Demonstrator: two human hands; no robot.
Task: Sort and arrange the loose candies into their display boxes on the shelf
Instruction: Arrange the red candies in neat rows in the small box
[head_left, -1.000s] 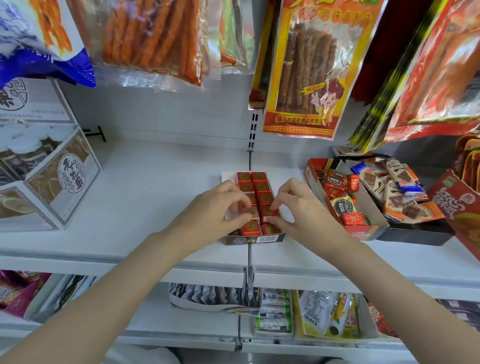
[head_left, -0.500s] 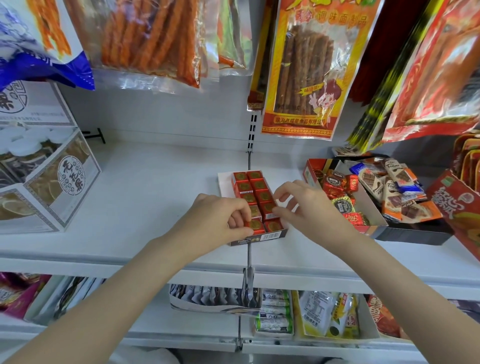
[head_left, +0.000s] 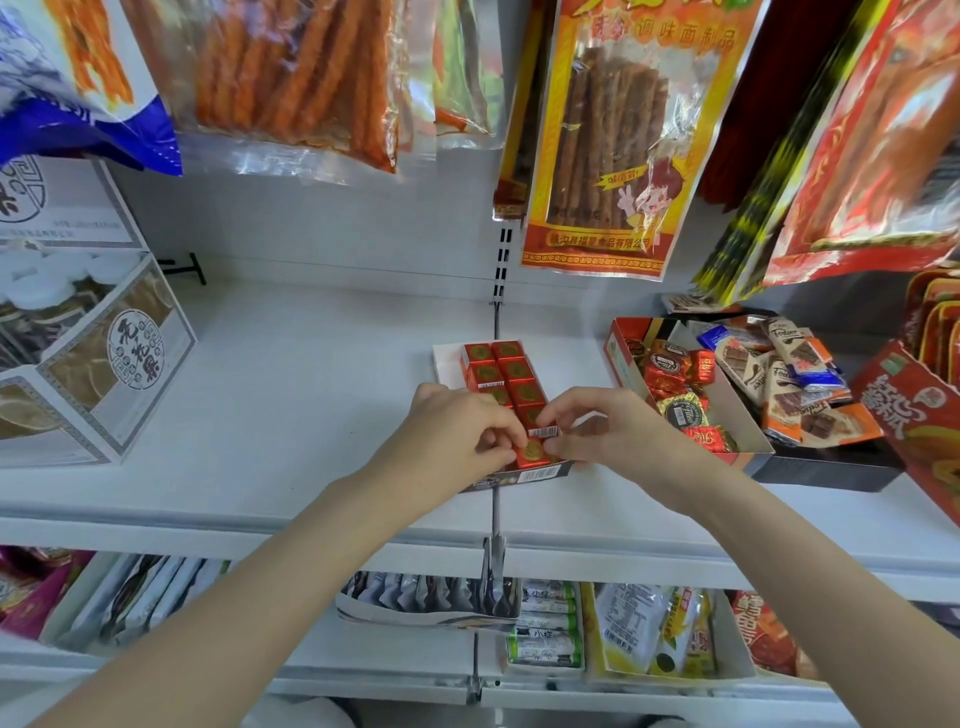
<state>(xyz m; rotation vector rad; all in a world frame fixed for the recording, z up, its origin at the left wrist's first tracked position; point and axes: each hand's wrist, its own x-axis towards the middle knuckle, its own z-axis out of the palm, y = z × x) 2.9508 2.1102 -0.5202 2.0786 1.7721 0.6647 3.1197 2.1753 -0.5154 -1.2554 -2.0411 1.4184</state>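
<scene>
Both hands at display box (head_left: 524, 475) front, 6 o'clock end, shelf (head_left: 291, 374) centre. Left hand (head_left: 457, 434) & right hand (head_left: 613, 434) each pinch red cube candies (head_left: 535, 451). Risk: box overhangs toward shelf edge, a push could tip it; neighbouring cubes may pop out of rows.

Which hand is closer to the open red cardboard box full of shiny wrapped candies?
Right. The right hand is just beside the red cardboard box, to its left; the left hand sits farther left, across the tray of red square candies.
</scene>
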